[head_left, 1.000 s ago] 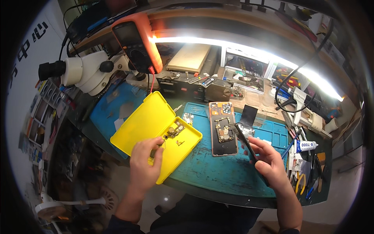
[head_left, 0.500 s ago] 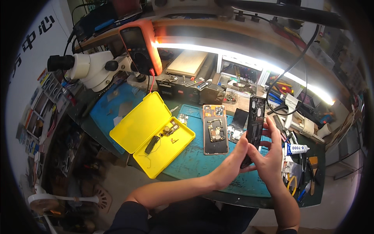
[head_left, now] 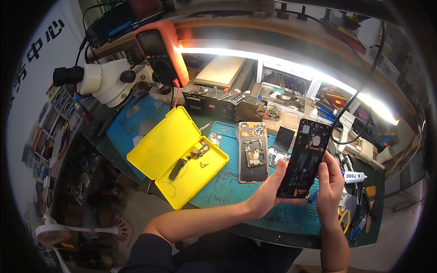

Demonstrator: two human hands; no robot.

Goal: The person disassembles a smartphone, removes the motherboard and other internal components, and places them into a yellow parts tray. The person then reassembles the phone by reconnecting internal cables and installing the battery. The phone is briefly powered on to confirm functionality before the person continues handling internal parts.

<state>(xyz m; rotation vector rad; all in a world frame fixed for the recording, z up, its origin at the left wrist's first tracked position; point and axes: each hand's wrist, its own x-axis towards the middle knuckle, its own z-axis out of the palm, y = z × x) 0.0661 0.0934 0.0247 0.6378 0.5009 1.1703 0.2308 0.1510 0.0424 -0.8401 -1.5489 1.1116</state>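
A black opened smartphone (head_left: 298, 166) is held tilted up above the mat, its inner side with the black battery and cut-outs in view. My left hand (head_left: 268, 189) grips its lower left edge, thumb along the side. On the right edge, my right hand (head_left: 331, 186) has its thumb and bent fingers closed on the phone. Something small and blue shows by the right hand, too little to name. To the left, a second phone housing (head_left: 254, 174) lies on the mat with a bare circuit board (head_left: 254, 154) on it. A black sheet (head_left: 284, 137) and small parts lie behind my left hand.
A yellow case (head_left: 157, 141) stands open at left with small phone parts in it. Behind are a microscope (head_left: 107, 82) and an orange multimeter (head_left: 163, 54). A glue tube (head_left: 354, 176), tweezers and tools crowd the right of the teal mat (head_left: 218, 186).
The phone has turned from nearly edge-on to show its broad inner side. My right hand has moved a little right and down with it, its fingers now folded closer to the edge.
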